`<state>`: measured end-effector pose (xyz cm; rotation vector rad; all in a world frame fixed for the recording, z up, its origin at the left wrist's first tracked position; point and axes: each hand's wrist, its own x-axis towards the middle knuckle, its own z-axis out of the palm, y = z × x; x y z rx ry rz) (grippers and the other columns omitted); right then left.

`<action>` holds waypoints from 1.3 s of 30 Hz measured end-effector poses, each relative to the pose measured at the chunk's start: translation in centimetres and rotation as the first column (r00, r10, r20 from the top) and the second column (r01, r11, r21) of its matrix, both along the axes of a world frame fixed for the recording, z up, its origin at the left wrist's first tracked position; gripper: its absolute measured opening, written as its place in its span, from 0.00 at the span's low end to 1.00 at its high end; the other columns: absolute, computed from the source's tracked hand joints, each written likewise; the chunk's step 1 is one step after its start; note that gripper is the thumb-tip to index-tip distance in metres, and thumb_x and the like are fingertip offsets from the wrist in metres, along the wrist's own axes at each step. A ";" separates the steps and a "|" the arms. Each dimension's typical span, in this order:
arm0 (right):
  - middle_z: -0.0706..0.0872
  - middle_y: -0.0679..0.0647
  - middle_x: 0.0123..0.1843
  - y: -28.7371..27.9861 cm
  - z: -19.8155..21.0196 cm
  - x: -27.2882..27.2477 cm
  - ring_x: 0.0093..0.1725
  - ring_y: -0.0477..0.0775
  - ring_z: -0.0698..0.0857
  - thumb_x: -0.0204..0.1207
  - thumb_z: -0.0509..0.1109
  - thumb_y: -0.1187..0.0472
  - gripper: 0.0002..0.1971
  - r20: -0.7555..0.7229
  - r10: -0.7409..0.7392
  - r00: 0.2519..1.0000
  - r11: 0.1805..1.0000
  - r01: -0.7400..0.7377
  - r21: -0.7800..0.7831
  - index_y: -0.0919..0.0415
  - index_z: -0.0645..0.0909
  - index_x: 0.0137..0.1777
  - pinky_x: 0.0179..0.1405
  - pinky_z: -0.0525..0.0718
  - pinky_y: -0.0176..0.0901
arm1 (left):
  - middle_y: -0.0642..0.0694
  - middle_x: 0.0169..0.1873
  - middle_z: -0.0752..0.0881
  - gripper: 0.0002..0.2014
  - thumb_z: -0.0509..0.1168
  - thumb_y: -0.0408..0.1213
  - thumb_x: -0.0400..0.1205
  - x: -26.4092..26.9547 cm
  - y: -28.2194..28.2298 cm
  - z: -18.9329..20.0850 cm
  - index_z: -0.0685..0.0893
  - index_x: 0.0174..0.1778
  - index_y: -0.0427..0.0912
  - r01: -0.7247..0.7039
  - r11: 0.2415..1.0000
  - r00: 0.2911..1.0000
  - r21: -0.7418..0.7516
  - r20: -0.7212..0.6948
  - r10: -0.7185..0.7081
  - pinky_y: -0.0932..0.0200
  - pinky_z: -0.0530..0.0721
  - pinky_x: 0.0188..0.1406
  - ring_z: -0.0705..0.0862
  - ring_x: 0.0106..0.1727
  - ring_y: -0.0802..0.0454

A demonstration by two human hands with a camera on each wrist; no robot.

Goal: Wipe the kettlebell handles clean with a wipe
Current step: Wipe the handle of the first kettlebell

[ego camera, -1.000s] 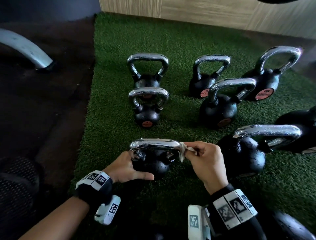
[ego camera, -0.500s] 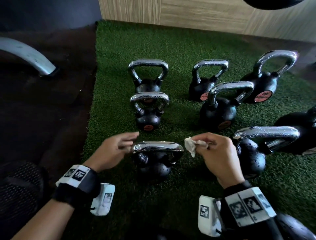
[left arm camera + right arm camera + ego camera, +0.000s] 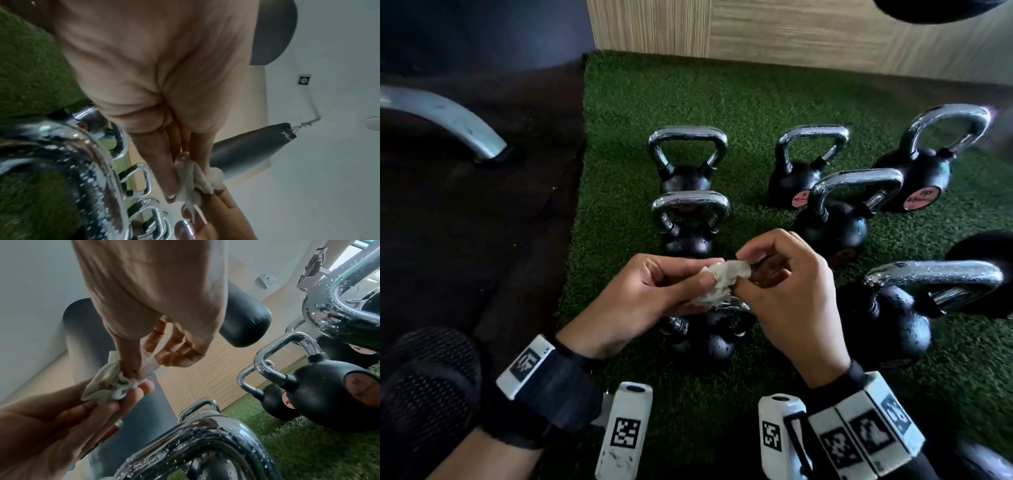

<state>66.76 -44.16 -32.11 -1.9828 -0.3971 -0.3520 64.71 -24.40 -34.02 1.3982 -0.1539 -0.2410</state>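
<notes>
The wipe (image 3: 722,281), a crumpled white scrap of soft, creased tissue, is held in the air between both hands, just above the chrome handle of the nearest kettlebell (image 3: 709,339) and clear of it. The left hand (image 3: 650,294) pinches one end between its thumb and curled fingers; the right hand (image 3: 787,291) pinches the other end with thumb and forefinger, its remaining fingers loosely bent. The nearest kettlebell has a round, pebbled black body and a polished loop handle beaded with droplets, and stands on the green turf mat (image 3: 619,171), near its left edge. Behind it on the mat stand two more small kettlebells in a line, and to the right others with larger bodies and wider chrome handles, some bearing round pinkish labels; one large wet handle (image 3: 935,275) lies just right of the right hand. Left of the mat the floor is dark, with a curved grey metal bar (image 3: 445,120) on it. A pale wood-grain wall panel (image 3: 756,27) runs along the mat's far edge.
</notes>
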 end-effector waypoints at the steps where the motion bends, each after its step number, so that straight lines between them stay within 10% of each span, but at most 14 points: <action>1: 0.85 0.45 0.42 0.0 -0.1 0.1 0.37 0.47 0.84 0.63 0.83 0.63 0.14 0.002 -0.006 1.000 1.000 0.006 -0.014 0.46 0.84 0.42 0.36 0.83 0.39 | 0.40 0.60 0.92 0.18 0.73 0.39 0.80 0.0 0.2 -0.2 0.91 0.66 0.42 -0.006 1.000 1.000 -0.002 0.022 0.006 0.58 0.90 0.58 0.91 0.63 0.44; 5: 0.81 0.43 0.55 -1.2 -1.6 0.4 0.47 0.46 0.85 0.65 0.80 0.56 0.20 -0.104 0.072 0.992 0.997 -0.073 -0.009 0.40 0.83 0.57 0.41 0.84 0.36 | 0.50 0.58 0.93 0.14 0.74 0.41 0.82 -0.1 1.0 -1.3 0.92 0.64 0.45 -0.138 0.972 0.973 0.193 0.209 0.097 0.64 0.86 0.62 0.90 0.64 0.53; 9: 0.80 0.48 0.54 -3.6 -5.5 1.4 0.49 0.45 0.83 0.59 0.73 0.68 0.26 -0.211 -0.128 0.969 0.975 0.085 -0.204 0.44 0.83 0.55 0.43 0.79 0.31 | 0.61 0.56 0.93 0.13 0.76 0.43 0.80 -0.7 0.6 -2.6 0.93 0.60 0.49 -0.465 0.714 0.809 0.523 0.579 0.103 0.62 0.86 0.64 0.89 0.61 0.65; 12: 0.87 0.47 0.54 -4.2 -9.0 1.7 0.51 0.44 0.87 0.60 0.83 0.63 0.28 -0.460 -0.050 0.886 0.924 -0.133 -0.358 0.46 0.84 0.61 0.46 0.79 0.22 | 0.58 0.58 0.92 0.14 0.75 0.42 0.80 -1.1 -0.1 -3.8 0.93 0.62 0.46 -0.573 0.596 0.684 0.563 0.729 -0.031 0.60 0.88 0.58 0.88 0.58 0.60; 14: 0.90 0.46 0.57 -3.9 -10.9 1.5 0.57 0.47 0.89 0.58 0.88 0.54 0.32 -0.622 0.022 0.783 0.951 -0.208 -0.228 0.50 0.84 0.65 0.60 0.85 0.35 | 0.58 0.58 0.92 0.14 0.75 0.40 0.81 -1.2 0.2 -4.6 0.92 0.62 0.45 -0.602 0.596 0.649 0.532 0.760 -0.022 0.59 0.88 0.57 0.88 0.58 0.59; 16: 0.93 0.45 0.51 -3.3 -12.1 1.2 0.53 0.43 0.90 0.57 0.89 0.48 0.28 -0.634 0.012 0.774 0.973 -0.155 -0.170 0.49 0.88 0.59 0.61 0.88 0.48 | 0.58 0.57 0.92 0.13 0.76 0.39 0.80 -1.7 1.1 -5.3 0.93 0.61 0.45 -0.636 0.611 0.644 0.470 0.760 0.085 0.58 0.90 0.56 0.89 0.58 0.61; 23: 0.94 0.42 0.43 -3.3 -13.5 0.8 0.45 0.38 0.91 0.56 0.89 0.45 0.21 -0.577 -0.019 0.817 0.990 -0.065 -0.124 0.48 0.91 0.49 0.53 0.89 0.44 | 0.57 0.60 0.92 0.14 0.76 0.44 0.82 -3.1 2.8 -7.6 0.92 0.63 0.46 -0.603 0.682 0.688 0.414 0.703 0.181 0.60 0.90 0.56 0.91 0.59 0.59; 28: 0.94 0.43 0.43 -3.3 -13.6 1.2 0.45 0.39 0.91 0.57 0.88 0.44 0.21 -0.593 -0.005 0.805 0.990 -0.082 -0.119 0.48 0.91 0.49 0.52 0.89 0.42 | 0.60 0.55 0.93 0.12 0.72 0.39 0.80 -3.1 3.2 -9.3 0.93 0.55 0.60 -0.510 0.834 0.839 0.209 0.336 0.428 0.70 0.87 0.57 0.91 0.59 0.59; 39: 0.93 0.36 0.46 -3.1 -13.4 0.6 0.46 0.33 0.89 0.60 0.88 0.45 0.19 -0.600 0.015 0.800 0.994 -0.078 -0.080 0.42 0.89 0.51 0.50 0.85 0.32 | 0.59 0.48 0.95 0.12 0.76 0.31 0.79 -4.3 2.2 -14.4 0.95 0.49 0.56 -0.527 0.803 0.850 0.279 0.193 0.491 0.78 0.82 0.50 0.91 0.53 0.66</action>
